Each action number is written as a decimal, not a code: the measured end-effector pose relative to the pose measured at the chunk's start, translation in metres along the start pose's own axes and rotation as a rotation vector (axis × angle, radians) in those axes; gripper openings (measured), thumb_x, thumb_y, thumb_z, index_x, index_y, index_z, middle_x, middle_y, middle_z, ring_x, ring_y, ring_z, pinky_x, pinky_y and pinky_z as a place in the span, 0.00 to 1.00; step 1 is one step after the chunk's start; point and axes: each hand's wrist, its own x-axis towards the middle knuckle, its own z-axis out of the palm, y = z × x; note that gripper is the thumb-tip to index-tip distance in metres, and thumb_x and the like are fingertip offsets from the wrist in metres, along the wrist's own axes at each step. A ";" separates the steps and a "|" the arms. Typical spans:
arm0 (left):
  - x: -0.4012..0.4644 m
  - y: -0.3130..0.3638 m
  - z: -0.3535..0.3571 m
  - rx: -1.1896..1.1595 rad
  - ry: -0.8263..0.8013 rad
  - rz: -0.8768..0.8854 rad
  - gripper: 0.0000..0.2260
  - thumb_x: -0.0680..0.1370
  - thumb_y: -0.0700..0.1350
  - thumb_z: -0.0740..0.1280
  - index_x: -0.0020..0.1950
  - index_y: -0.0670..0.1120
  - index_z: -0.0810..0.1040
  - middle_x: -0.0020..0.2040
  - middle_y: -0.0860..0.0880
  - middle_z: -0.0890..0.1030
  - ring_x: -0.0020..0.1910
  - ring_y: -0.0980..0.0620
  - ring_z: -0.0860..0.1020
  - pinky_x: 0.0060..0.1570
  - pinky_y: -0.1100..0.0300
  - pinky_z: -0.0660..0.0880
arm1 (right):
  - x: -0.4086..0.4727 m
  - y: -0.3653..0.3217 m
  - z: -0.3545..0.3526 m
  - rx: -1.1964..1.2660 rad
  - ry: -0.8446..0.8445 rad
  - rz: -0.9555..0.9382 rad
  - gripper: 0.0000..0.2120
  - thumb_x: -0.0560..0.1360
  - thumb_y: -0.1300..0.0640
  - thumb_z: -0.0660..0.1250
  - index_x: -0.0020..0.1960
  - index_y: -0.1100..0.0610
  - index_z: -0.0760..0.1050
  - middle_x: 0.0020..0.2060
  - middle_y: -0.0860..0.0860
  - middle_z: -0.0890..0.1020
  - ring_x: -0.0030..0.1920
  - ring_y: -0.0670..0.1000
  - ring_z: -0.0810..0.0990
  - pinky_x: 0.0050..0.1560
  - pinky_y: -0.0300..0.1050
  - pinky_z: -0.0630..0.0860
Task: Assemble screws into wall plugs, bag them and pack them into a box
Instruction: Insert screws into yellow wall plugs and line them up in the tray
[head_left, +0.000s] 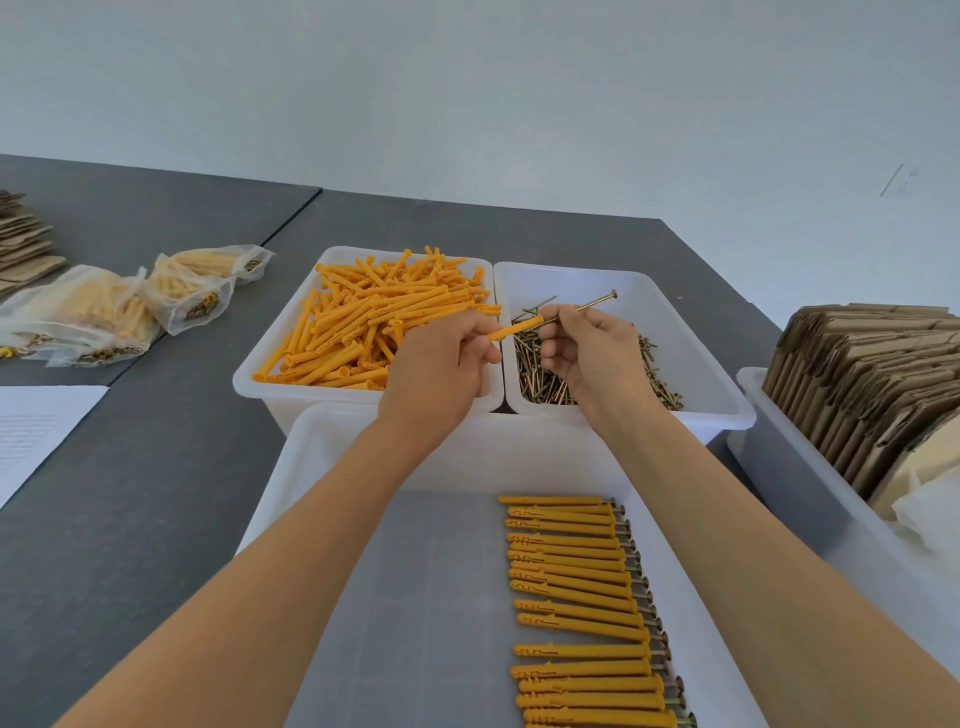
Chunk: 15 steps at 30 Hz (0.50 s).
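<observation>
Orange wall plug (514, 328) pinched in left hand (441, 364), right hand (587, 353) pinching screw (582, 306)

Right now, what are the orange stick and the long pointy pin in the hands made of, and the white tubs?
The orange ribbed wall plug looks like matte plastic: even colour, no shine. The long thin brass-coloured screw looks like metal: it glints, with a flat head. The white translucent tubs seem glossy plastic, since the near tub's floor shows the dark table through; I can't be sure from looks alone.

Both hands (441, 358) pinching, arms fwd
</observation>
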 end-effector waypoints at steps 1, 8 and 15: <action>0.000 0.000 0.000 -0.003 0.000 -0.007 0.10 0.81 0.39 0.62 0.57 0.48 0.81 0.42 0.58 0.83 0.45 0.58 0.80 0.47 0.64 0.74 | -0.001 0.000 0.002 -0.018 -0.005 -0.014 0.13 0.83 0.63 0.57 0.47 0.63 0.79 0.33 0.54 0.78 0.28 0.46 0.76 0.31 0.38 0.76; 0.001 -0.003 0.000 -0.044 0.004 -0.030 0.09 0.81 0.40 0.62 0.56 0.49 0.81 0.41 0.59 0.83 0.46 0.60 0.79 0.45 0.69 0.70 | -0.001 -0.002 -0.001 0.071 0.120 -0.093 0.12 0.83 0.63 0.57 0.47 0.64 0.78 0.34 0.54 0.78 0.29 0.47 0.75 0.34 0.38 0.76; 0.001 0.000 -0.003 -0.037 -0.035 -0.024 0.10 0.81 0.41 0.62 0.53 0.53 0.80 0.40 0.61 0.83 0.43 0.56 0.79 0.45 0.53 0.77 | -0.003 0.004 0.006 -0.099 0.014 -0.104 0.12 0.83 0.63 0.58 0.51 0.64 0.79 0.34 0.55 0.77 0.29 0.47 0.74 0.33 0.40 0.74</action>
